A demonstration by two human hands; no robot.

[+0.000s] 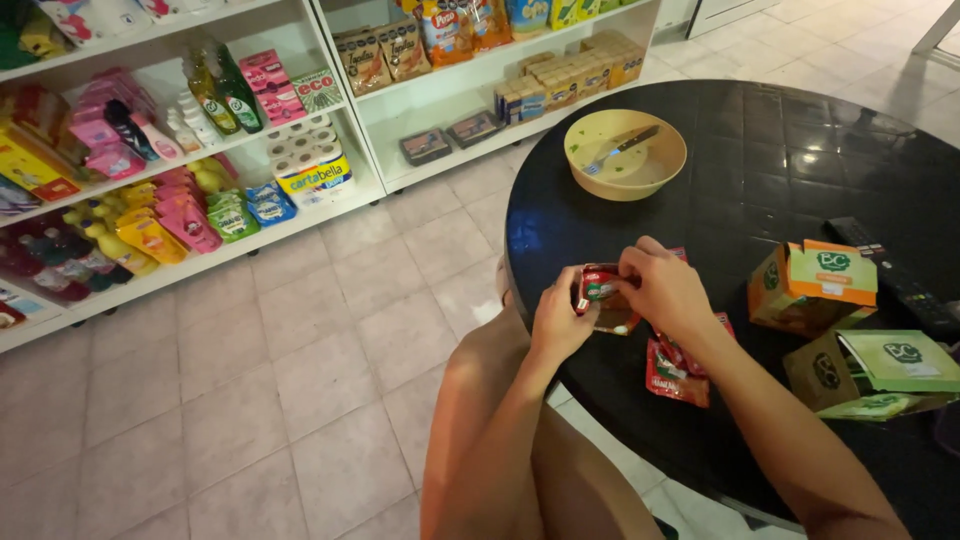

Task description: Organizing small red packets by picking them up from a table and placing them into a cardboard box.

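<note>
Both hands meet over the near edge of the round black counter, at about seven o'clock on its top. The left hand and the right hand each pinch one small red sachet between them, the left grip clamped on its left end with thumb and fingertips, the right grip clamped on its upper right edge. The sachet is lifted just above the counter. More red sachets lie on the counter at five o'clock from the hands, partly under the right forearm. At three o'clock from the hands stands an orange-and-green carton, and at four o'clock a green carton with its flap up. At twelve o'clock sits a yellow bowl with a knife resting in it. A black remote control lies at the counter's right. White shelves of packaged goods stand at ten o'clock.
</note>
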